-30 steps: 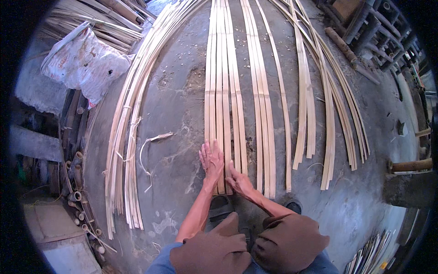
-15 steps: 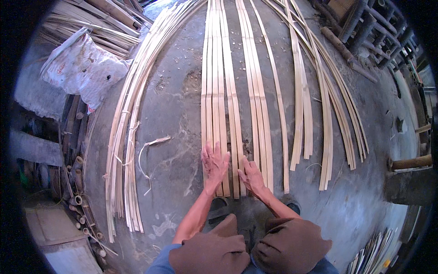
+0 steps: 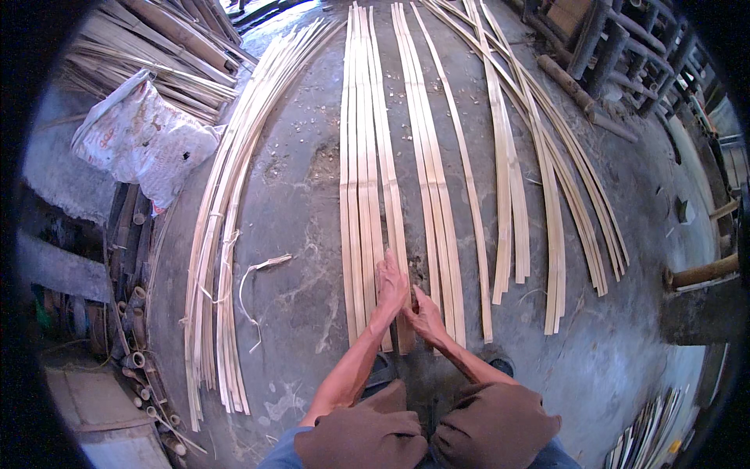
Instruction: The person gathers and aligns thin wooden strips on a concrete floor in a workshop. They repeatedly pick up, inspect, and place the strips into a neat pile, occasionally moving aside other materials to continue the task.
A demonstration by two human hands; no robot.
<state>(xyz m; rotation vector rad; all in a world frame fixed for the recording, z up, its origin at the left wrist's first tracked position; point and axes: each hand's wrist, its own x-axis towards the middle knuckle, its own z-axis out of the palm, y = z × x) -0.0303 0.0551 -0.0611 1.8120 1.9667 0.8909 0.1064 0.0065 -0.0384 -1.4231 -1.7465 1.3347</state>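
Long pale bamboo strips [image 3: 362, 195] lie side by side on the floor before me, running away from my feet. My left hand [image 3: 393, 288] is turned on edge over a narrow pair of bamboo strips [image 3: 390, 187], its fingers stretched out and close together. Against the right side of that pair, my right hand [image 3: 426, 316] has its thumb and bent fingers closed at the strips' edge, near their near ends. The two hands almost meet. Just right of them lies another group of bamboo strips [image 3: 437, 203].
A single strip [image 3: 466, 172] and crossing strips [image 3: 556, 219] lie to the right. On the left are a tied bundle of strips [image 3: 223, 211], a loose tie [image 3: 251, 289] and a white sack [image 3: 148, 137]. A bamboo rack [image 3: 617, 55] stands at the far right.
My left hand has turned from lying flat on the strips to standing on edge, moving right and nearer to me. My right hand has come closer to it, its fingers more bent.
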